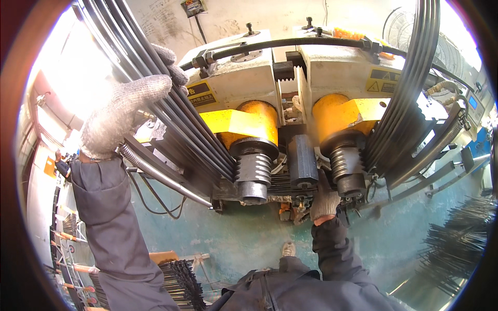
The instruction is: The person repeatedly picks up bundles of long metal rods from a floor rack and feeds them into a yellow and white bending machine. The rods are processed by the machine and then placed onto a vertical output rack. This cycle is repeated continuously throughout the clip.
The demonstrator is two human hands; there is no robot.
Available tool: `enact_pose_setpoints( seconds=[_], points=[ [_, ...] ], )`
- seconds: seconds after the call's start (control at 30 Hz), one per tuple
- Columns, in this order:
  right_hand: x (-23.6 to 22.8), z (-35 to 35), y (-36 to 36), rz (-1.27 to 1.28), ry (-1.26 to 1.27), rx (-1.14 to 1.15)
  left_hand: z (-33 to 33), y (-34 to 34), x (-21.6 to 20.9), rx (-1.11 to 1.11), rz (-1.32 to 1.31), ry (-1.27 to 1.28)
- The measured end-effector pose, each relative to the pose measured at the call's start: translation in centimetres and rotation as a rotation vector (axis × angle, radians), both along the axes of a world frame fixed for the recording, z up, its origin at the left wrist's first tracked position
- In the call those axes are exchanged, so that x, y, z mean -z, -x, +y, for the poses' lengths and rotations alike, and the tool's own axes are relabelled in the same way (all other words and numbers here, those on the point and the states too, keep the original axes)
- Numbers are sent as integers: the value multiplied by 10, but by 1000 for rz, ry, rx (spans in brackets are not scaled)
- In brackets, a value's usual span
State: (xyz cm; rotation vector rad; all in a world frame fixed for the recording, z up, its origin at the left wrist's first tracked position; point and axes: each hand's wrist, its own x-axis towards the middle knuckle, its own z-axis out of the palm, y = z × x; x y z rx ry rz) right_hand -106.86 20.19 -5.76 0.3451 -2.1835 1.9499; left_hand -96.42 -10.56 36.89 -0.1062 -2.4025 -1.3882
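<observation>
My left hand (122, 106), in a grey knitted glove, is wrapped round a bundle of long dark metal rods (179, 116) that slant down toward the machine. The thumb lies over the near side of the rods and fingertips show beyond them. My right hand (325, 203), also gloved, reaches in low between a dark hexagonal block (303, 160) and the ribbed right-hand roller (348, 166). Its fingers are hidden in shadow among the machine parts, so what they touch does not show. A matching ribbed roller (254, 170) sits on the left, under a yellow arm (228, 123).
A second rod bundle (407, 78) leans at the machine's right. A black corrugated hose (290, 44) crosses the pale housings. Stacks of dark rods stand on the floor (249, 228) at the right (459, 243) and lower left (179, 285). A coiled spring (448, 142) hangs at the right.
</observation>
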Motion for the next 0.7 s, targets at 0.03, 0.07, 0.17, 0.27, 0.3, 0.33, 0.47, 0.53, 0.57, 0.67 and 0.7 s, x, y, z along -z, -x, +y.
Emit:
enact_pose_setpoints(
  seconds=[0.03, 0.07, 0.17, 0.27, 0.3, 0.33, 0.47, 0.53, 0.57, 0.67, 0.7],
  points=[
    [3, -2, 0, -70, 109, -11, 0, 1, 0, -15, 5, 33],
    [7, -2, 0, -70, 198, -35, 0, 2, 0, -7, 13, 51],
    [30, -4, 6, -86, 225, -19, -1, 3, 0, 51, 29, 60],
    [49, 1, 11, 14, -110, 45, -7, -11, -10, -142, -285, -38],
    [50, 5, 9, -32, -354, -19, -8, -19, -10, -155, -211, 143],
    [47, 10, 3, -39, -162, -151, -7, -24, -1, -36, 247, 795],
    [10, 39, -50, -388, 580, -2, 3, -90, 28, -144, 784, 1028],
    [-7, 40, -95, -409, 645, 58, 19, -146, 53, -228, 643, 662],
    [-15, 43, -115, -355, 567, 64, 30, -178, 66, -304, 565, 539],
    [-24, 46, -175, -340, 467, 61, 63, -290, 103, -229, 499, -531],
    [-24, 46, -196, -337, 445, 41, 66, -330, 113, -309, 511, -527]
  ],
)
